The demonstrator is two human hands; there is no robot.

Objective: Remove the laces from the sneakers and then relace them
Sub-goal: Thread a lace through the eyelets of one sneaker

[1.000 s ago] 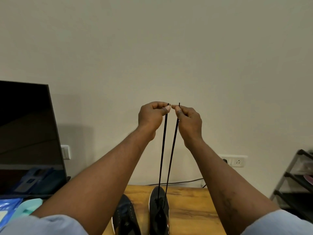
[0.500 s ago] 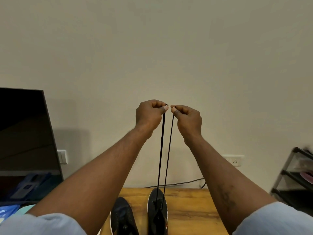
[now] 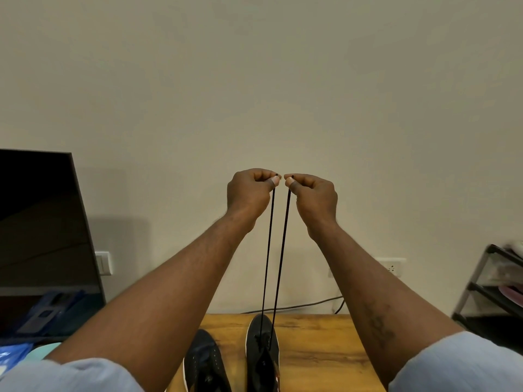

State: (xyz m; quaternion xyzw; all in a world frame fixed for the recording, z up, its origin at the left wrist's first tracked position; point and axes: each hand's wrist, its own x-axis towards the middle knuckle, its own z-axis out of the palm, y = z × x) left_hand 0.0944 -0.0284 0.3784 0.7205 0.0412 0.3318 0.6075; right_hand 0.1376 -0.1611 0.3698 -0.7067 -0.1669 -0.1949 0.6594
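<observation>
Two dark sneakers sit on the wooden table, with their toes pointing at the wall. The laced sneaker is near the middle of the table. The other sneaker is just beside it, toward the table's left side. A thin black lace goes up from the laced sneaker in two tight strings, high above the table. The left hand pinches the tip of one string between its thumb and a curled finger. The right hand pinches the tip of the other string the same way. The two hands nearly touch. A dark screen stands left of the table, and a black rack stands to its right
</observation>
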